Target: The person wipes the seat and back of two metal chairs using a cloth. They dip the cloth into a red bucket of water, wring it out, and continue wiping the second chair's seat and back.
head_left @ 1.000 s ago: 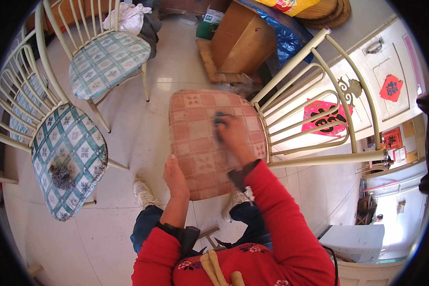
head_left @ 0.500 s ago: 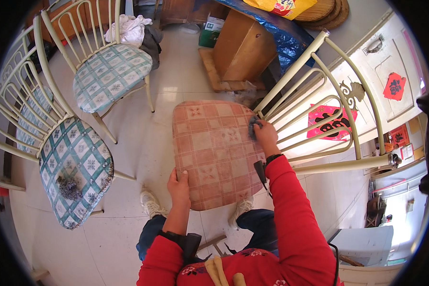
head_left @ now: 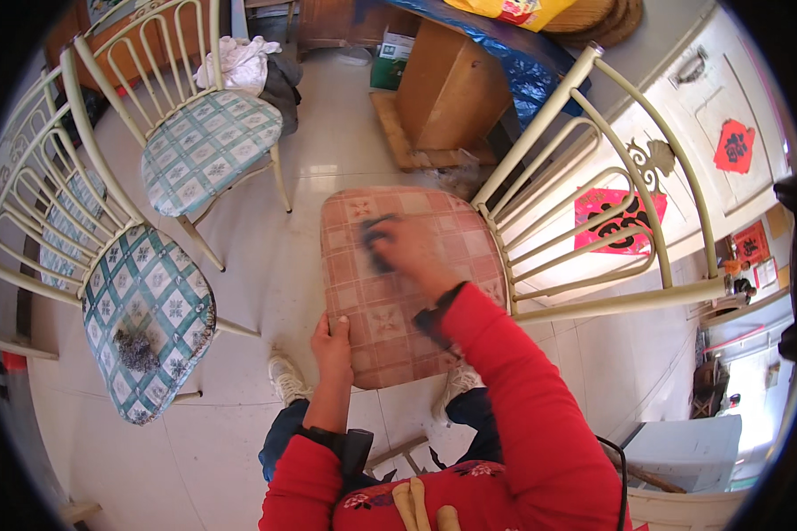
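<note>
A chair with a pink checked seat (head_left: pixel 390 332) stands before me, its cream metal back (head_left: pixel 584 199) on the right. My left hand (head_left: pixel 332 354) grips the near left edge of the seat, thumb on top and fingers underneath. Over the upper middle of the seat, my right hand (head_left: pixel 407 252) is blurred by motion, closed on a dark grey cloth-like wad (head_left: pixel 374 239) pressed to the surface. A frizzy grey scouring ball (head_left: pixel 137 351) lies on the green checked seat (head_left: pixel 155 292) of another chair at my left.
A further green checked chair (head_left: pixel 212 142) stands at the upper left, with white cloth (head_left: pixel 239 66) behind it. Past the pink seat are a brown box (head_left: pixel 447 88) and a table edge in blue plastic (head_left: pixel 531 75). A white door (head_left: pixel 708 115) rises behind the chair back at right.
My right hand has swept the grey wad leftward across the pink seat, from beside the chair back to the upper middle. My left hand keeps its place on the edge.
</note>
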Tool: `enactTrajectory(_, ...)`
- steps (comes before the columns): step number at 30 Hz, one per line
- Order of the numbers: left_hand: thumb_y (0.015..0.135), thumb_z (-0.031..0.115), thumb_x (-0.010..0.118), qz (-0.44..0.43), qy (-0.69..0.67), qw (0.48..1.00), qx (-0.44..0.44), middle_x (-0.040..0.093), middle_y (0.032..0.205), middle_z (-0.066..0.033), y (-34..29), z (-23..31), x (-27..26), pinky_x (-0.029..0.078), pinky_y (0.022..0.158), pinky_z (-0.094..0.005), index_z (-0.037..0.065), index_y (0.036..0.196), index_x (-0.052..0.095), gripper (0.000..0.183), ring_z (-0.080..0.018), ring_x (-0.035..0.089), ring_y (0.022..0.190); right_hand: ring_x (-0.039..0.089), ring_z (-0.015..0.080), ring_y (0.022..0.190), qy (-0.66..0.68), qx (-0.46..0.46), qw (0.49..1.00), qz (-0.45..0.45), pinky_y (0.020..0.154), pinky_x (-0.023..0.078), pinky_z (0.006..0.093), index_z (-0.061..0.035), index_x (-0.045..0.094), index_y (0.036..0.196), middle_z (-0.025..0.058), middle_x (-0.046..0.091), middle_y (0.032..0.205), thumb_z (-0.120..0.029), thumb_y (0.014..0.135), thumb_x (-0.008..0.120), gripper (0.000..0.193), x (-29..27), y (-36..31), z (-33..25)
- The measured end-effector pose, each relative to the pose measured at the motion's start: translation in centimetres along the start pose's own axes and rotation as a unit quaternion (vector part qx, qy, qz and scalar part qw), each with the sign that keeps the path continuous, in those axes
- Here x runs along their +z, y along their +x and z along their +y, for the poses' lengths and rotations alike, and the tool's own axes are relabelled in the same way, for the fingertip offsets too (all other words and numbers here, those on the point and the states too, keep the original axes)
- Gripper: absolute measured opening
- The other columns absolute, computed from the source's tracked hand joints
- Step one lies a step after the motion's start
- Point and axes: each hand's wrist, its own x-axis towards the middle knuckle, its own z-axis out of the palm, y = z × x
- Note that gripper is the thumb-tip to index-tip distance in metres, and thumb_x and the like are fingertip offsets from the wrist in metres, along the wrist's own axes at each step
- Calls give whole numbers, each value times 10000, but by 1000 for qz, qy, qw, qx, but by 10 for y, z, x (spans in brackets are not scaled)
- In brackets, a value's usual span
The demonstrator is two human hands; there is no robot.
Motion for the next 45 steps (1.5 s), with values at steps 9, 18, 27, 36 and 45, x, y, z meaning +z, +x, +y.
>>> enactTrajectory(9, 896, 79, 578, 38, 23, 999, 10, 617, 1162, -101, -6, 6, 10, 440, 904, -276, -61, 1287, 501, 423, -149, 569, 1008, 652, 328, 927, -121, 283, 947, 94, 794, 522, 443, -152, 689, 1074, 142, 689, 970, -284, 794, 624, 315, -37, 5, 78)
enactTrajectory(18, 893, 81, 583, 5, 2, 1000, 13, 630, 1117, -98, -6, 9, 6, 448, 869, -268, -57, 1261, 523, 397, -142, 565, 984, 630, 333, 942, -30, 33, 998, -35, 816, 507, 444, -175, 674, 1064, 171, 650, 1048, -252, 790, 634, 288, 33, 18, -65)
enactTrajectory(27, 888, 107, 594, 42, 35, 998, 38, 618, 1186, -153, -1, -8, 6, 428, 939, -297, -72, 1293, 491, 455, -193, 575, 1065, 659, 324, 936, -132, 308, 937, 100, 793, 525, 424, -128, 702, 1043, 154, 690, 982, -312, 793, 619, 322, -53, 19, 112)
enactTrajectory(36, 879, 112, 603, 36, 63, 997, 20, 584, 1248, -179, -4, 0, 5, 399, 984, -295, -90, 1325, 452, 513, -199, 548, 1133, 604, 357, 967, -4, 22, 1000, -4, 824, 499, 458, -145, 695, 1026, 195, 603, 1064, -266, 766, 635, 293, 65, 80, -67)
enactTrajectory(45, 875, 171, 614, 43, 69, 996, 34, 584, 1250, -202, -2, -9, 4, 399, 996, -316, -62, 1322, 469, 525, -245, 558, 1150, 630, 336, 990, -67, 144, 983, 88, 865, 494, 432, -128, 678, 1085, 167, 672, 1038, -268, 804, 618, 320, -10, 75, 51)
